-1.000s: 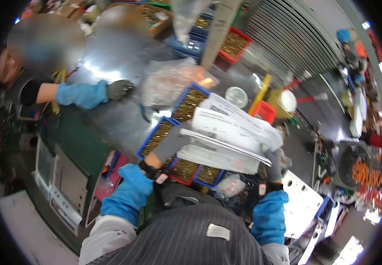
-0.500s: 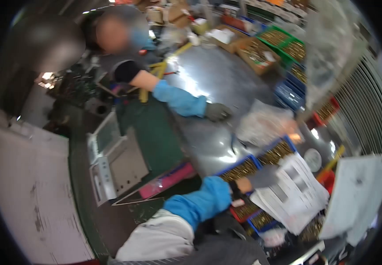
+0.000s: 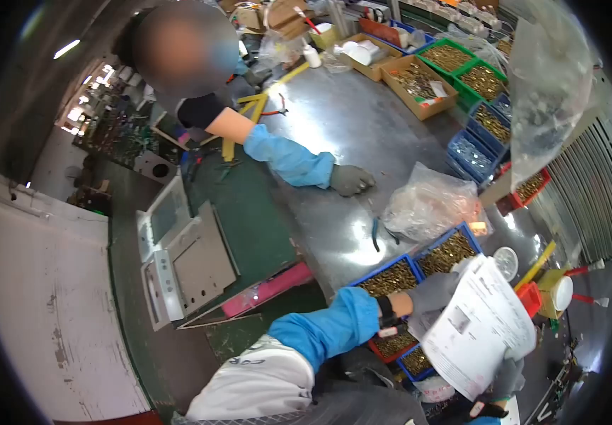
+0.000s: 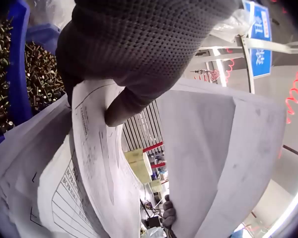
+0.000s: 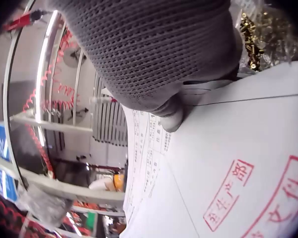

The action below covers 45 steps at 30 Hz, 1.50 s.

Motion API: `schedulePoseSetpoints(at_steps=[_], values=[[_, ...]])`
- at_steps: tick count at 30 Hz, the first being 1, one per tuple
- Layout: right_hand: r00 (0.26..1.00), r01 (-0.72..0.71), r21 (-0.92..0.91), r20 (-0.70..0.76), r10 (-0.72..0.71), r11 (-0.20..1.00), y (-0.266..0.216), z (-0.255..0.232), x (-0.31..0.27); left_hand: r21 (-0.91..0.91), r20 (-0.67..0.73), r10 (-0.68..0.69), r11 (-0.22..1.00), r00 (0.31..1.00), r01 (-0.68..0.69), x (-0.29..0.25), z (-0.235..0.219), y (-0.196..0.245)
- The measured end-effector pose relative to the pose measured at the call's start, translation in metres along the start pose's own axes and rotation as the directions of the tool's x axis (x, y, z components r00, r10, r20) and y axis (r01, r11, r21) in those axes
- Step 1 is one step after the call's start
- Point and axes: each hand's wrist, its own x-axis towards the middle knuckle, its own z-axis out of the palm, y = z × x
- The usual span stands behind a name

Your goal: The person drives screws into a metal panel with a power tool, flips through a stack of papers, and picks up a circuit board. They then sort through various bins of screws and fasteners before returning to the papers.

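Printed paper sheets (image 3: pixel 486 319), a loose stack, are held up over the bins of small brass-coloured fasteners. My left hand (image 3: pixel 433 294), in a grey knit glove, grips the stack's left edge. In the left wrist view its thumb (image 4: pixel 126 105) lies over the sheets' edge, and other pages hang apart from these. My right hand (image 3: pixel 507 379), also gloved, pinches the lower right part. The right wrist view shows the right thumb (image 5: pixel 173 116) on a page bearing red stamps (image 5: pixel 229 194); its other fingers are hidden behind the paper.
Blue bins (image 3: pixel 391 276) of fasteners stand beside and below the papers. A clear plastic bag (image 3: pixel 426 205) and pliers (image 3: pixel 376 234) lie on the metal table (image 3: pixel 348 127). Across it, another person's gloved hand (image 3: pixel 352 180) rests. A yellow tub (image 3: pixel 555 292) stands at right.
The head view has swung left. A large page was turned out to the right half a second ago; now the sheets are closer together, with my right hand at their lower right.
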Motion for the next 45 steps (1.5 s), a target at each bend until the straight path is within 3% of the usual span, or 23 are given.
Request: schedulePoseSetpoints(at_steps=[2, 3, 4, 5, 7, 8, 10, 11, 12, 14, 18, 20, 21, 23, 25, 29, 31, 33, 35, 36, 37, 39, 45], values=[[0.982, -0.122, -0.383, -0.183, 0.054, 0.916, -0.005, 0.004, 0.003, -0.025, 0.061, -0.081, 0.996, 0.995, 0.083, -0.009, -0.014, 0.019], [0.954, -0.218, -0.545, -0.294, 0.059, 0.809, 0.003, -0.009, 0.006, -0.088, 0.118, 0.033, 0.996, 0.992, -0.023, -0.01, -0.021, 0.006], [0.985, -0.103, -0.679, -0.173, -0.022, 0.727, 0.028, -0.024, 0.027, -0.118, 0.023, 0.139, 0.984, 0.99, -0.136, -0.012, -0.021, 0.008], [0.997, 0.026, -0.783, -0.025, -0.074, 0.621, 0.045, -0.04, 0.049, -0.023, 0.06, 0.104, 0.994, 0.993, -0.102, -0.012, -0.031, 0.009], [0.974, 0.227, -0.43, 0.127, -0.19, 0.874, 0.034, -0.033, 0.038, 0.129, -0.03, 0.194, 0.974, 0.981, -0.188, -0.003, -0.051, 0.005], [0.973, 0.229, -0.451, 0.122, -0.195, 0.863, 0.03, -0.033, 0.034, 0.054, -0.159, 0.221, 0.975, 0.962, -0.216, 0.0, -0.065, 0.007], [0.971, 0.207, -0.251, 0.168, -0.168, 0.946, 0.025, -0.034, 0.028, 0.123, -0.168, 0.168, 0.981, 0.971, -0.148, 0.013, -0.106, 0.031], [0.972, 0.211, -0.267, 0.159, -0.173, 0.94, 0.013, -0.032, 0.021, 0.096, -0.158, 0.121, 0.99, 0.98, -0.107, 0.012, -0.129, 0.063], [0.982, 0.184, -0.398, 0.106, -0.154, 0.899, -0.002, -0.028, 0.011, 0.267, -0.218, 0.298, 0.934, 0.929, -0.237, 0.038, -0.141, 0.045], [0.99, 0.134, -0.507, 0.032, -0.137, 0.851, -0.015, -0.032, 0.007, -0.092, -0.167, 0.158, 0.98, 0.973, -0.175, 0.054, -0.178, 0.07], [0.965, 0.201, -0.505, -0.043, -0.258, 0.839, -0.02, -0.044, 0.007, -0.187, -0.209, 0.116, 0.97, 0.971, -0.156, 0.136, -0.223, 0.047], [0.955, 0.146, -0.642, -0.106, -0.276, 0.753, -0.041, -0.035, -0.003, -0.211, -0.263, 0.053, 0.971, 0.963, -0.111, 0.177, -0.237, 0.035], [0.954, 0.153, -0.648, -0.102, -0.283, 0.746, -0.052, -0.03, -0.007, -0.032, -0.328, 0.081, 0.995, 0.941, -0.097, 0.203, -0.24, 0.021], [0.944, 0.109, -0.884, -0.052, -0.327, 0.454, -0.067, -0.014, -0.012, 0.139, -0.394, 0.113, 0.988, 0.912, -0.062, 0.228, -0.241, 0.015], [0.959, 0.032, -0.882, -0.106, -0.264, 0.47, -0.063, 0.0, -0.008, 0.413, -0.51, 0.126, 0.904, 0.851, 0.114, 0.245, -0.236, 0.013], [0.971, -0.106, -0.958, -0.157, -0.179, 0.265, -0.03, 0.024, 0.008, 0.522, -0.431, 0.019, 0.821, 0.902, 0.232, 0.275, -0.235, 0.004], [0.869, -0.051, -0.996, -0.077, -0.489, 0.066, -0.018, 0.034, 0.008, 0.541, -0.404, 0.007, 0.808, 0.915, 0.233, 0.284, -0.234, -0.001], [0.839, -0.028, -0.999, -0.045, -0.542, 0.039, -0.019, 0.045, 0.003, 0.6, -0.365, 0.037, 0.773, 0.93, 0.205, 0.29, -0.231, -0.009], [0.719, 0.408, -0.909, 0.267, -0.642, 0.079, -0.013, 0.046, 0.004, 0.612, -0.368, 0.018, 0.757, 0.929, 0.228, 0.295, -0.229, -0.012], [0.821, 0.413, -0.855, 0.201, -0.534, 0.314, -0.006, 0.05, 0.0, 0.64, -0.383, 0.078, 0.741, 0.92, 0.204, 0.296, -0.228, -0.013], [0.823, 0.409, -0.858, 0.202, -0.531, 0.309, -0.008, 0.057, -0.004, 0.669, -0.392, 0.14, 0.722, 0.909, 0.178, 0.298, -0.226, -0.014], [0.899, 0.431, -0.808, 0.345, -0.269, 0.401, -0.011, 0.068, -0.007, 0.695, -0.349, 0.155, 0.704, 0.924, 0.144, 0.301, -0.23, -0.015], [0.81, 0.563, -0.772, 0.446, -0.381, 0.295, -0.002, 0.084, 0.001, 0.736, -0.237, 0.243, 0.677, 0.94, 0.011, 0.306, -0.247, -0.014]])
